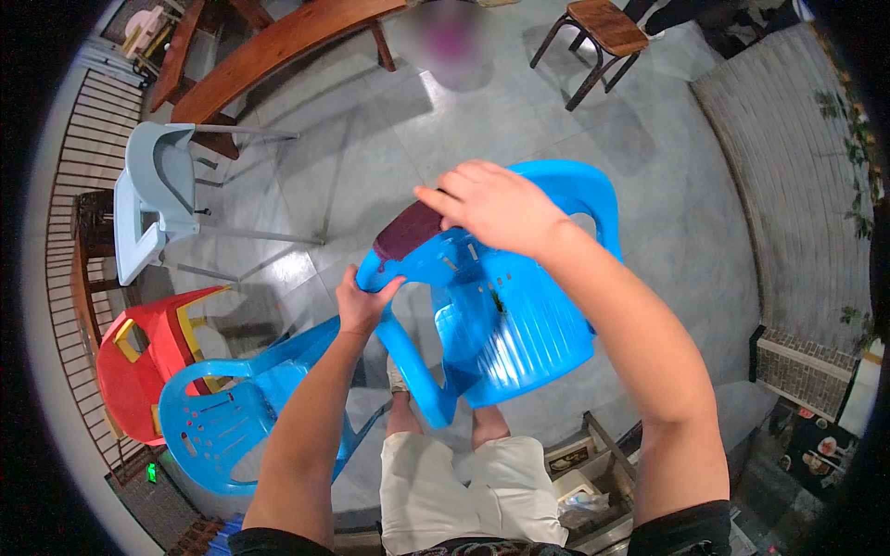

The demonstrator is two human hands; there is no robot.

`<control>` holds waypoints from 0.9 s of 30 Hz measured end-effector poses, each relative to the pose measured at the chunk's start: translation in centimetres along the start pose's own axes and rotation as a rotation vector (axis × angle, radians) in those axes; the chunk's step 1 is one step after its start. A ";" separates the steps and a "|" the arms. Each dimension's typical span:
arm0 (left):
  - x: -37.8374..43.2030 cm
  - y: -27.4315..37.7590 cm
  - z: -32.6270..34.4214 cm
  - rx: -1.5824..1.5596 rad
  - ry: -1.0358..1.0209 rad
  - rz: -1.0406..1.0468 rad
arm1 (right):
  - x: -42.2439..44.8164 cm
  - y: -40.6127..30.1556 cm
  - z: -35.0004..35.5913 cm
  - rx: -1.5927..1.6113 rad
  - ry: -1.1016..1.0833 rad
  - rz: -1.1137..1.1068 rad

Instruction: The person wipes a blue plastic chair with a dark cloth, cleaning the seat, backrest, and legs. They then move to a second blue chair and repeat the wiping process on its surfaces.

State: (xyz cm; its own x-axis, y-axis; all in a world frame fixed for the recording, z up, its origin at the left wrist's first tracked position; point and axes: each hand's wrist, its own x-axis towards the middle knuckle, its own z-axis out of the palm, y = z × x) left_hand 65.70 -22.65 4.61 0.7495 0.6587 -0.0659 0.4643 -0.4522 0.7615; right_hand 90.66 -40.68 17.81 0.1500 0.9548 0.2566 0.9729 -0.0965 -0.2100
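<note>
A blue plastic armchair (518,333) stands directly before me, tilted, its backrest top on the far left side. My left hand (365,295) grips the backrest's left corner, with the thumb on the plastic. A dark maroon cloth (409,233) lies folded over the top edge of the backrest. My right hand (480,205) is on the right end of that cloth, fingers bent over it, pressing it to the edge. Small holes and slots pierce the chair's plastic, and a small green bit shows on it.
A second blue chair (233,406), a red and yellow plastic child's chair (146,368) and a pale high chair (167,181) stand at left. Beyond are a wooden bench (278,52) and a stool (608,28). A blurred person is at the top. An open box (612,479) sits beside my legs.
</note>
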 end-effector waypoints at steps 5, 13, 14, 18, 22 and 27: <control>-0.1 -1.0 0.4 -0.033 0.036 0.022 | -1.7 1.7 -0.9 0.004 0.036 0.056; -0.1 -0.3 0.5 -0.022 0.013 -0.004 | -3.2 3.0 -1.5 0.012 0.026 0.089; -0.2 -0.2 0.5 -0.019 0.010 -0.009 | -3.4 3.2 -1.5 0.002 0.026 0.093; -0.2 -0.4 0.4 -0.037 0.003 -0.041 | -3.9 3.8 -1.6 0.007 0.055 0.098; -0.2 0.3 0.3 -0.012 -0.002 -0.044 | -5.3 4.7 -2.1 -0.016 0.047 0.164; -0.2 -0.1 0.5 -0.022 -0.007 -0.064 | -5.8 5.0 -2.2 -0.008 0.035 0.224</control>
State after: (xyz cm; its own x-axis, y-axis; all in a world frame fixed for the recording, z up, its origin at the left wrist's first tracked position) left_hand 65.73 -23.03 4.27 0.7219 0.6817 -0.1190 0.5010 -0.3962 0.7694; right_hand 95.08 -47.36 17.36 0.3681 0.8990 0.2371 0.9160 -0.3070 -0.2581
